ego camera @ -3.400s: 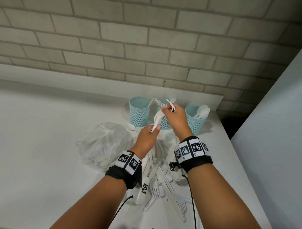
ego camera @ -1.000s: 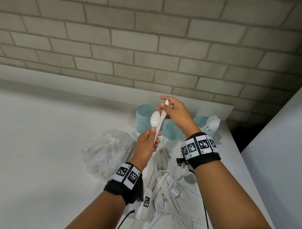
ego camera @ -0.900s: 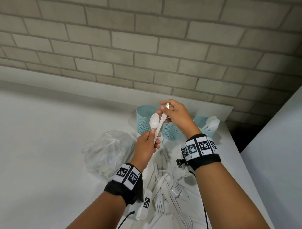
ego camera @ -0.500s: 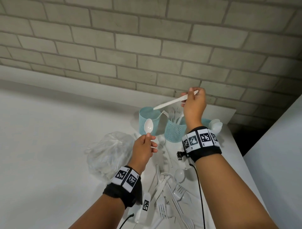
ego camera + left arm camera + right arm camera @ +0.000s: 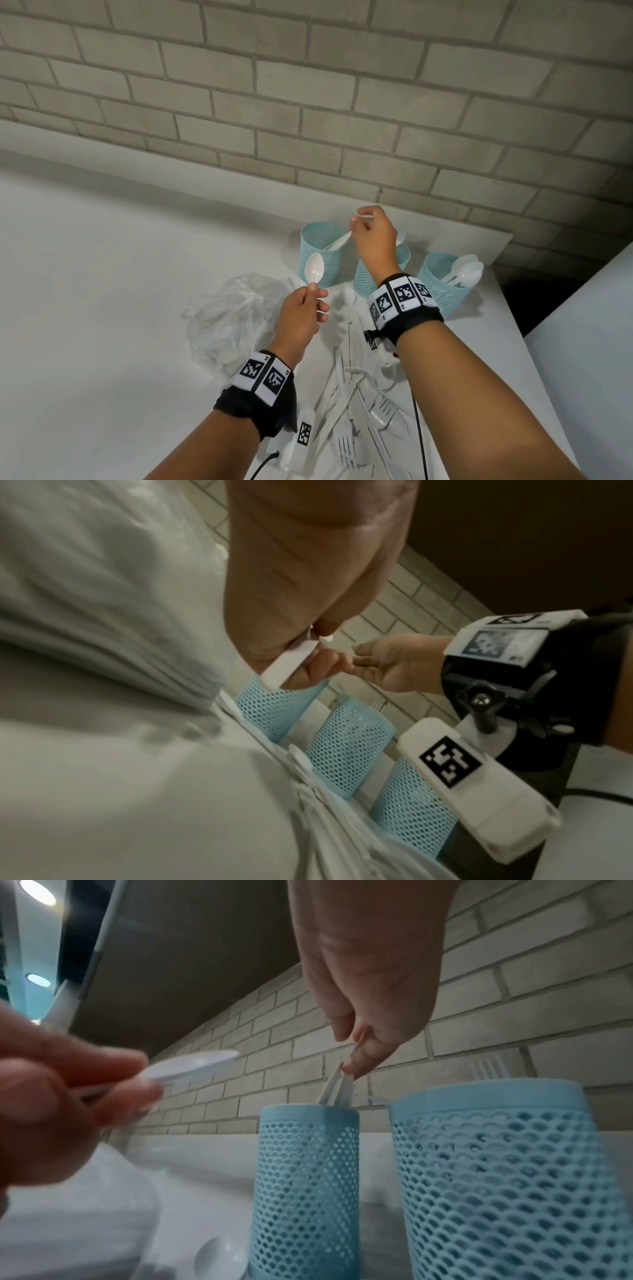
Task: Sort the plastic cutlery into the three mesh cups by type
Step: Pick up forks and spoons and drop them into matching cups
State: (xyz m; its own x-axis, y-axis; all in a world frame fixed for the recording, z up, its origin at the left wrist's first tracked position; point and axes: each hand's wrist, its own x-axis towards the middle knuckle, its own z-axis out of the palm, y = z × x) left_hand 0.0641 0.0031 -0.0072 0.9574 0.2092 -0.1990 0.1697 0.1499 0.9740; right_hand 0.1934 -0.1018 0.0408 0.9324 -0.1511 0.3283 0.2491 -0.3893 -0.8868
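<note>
Item in hand: white plastic knife [image 5: 339,241], handle end pinched in the fingertips of the right hand [image 5: 375,236], blade end already down inside the left mesh cup [image 5: 320,255]; the step judged in hand is dropping it there, so the next move calls only for letting go. Second item: white spoon [image 5: 314,269], bowl upward, gripped by its handle in the left hand [image 5: 301,320], in front of that cup; it likely belongs in the right mesh cup [image 5: 445,284], where spoons already stand. Middle mesh cup [image 5: 371,281], just right of the left cup, shows fork tines. Unsorted cutlery pile [image 5: 356,411] lies nearer than the cups; a clear plastic bag [image 5: 233,315] sits left of it. Writing: none readable; wristbands [image 5: 399,296] carry only black-and-white square codes.
</note>
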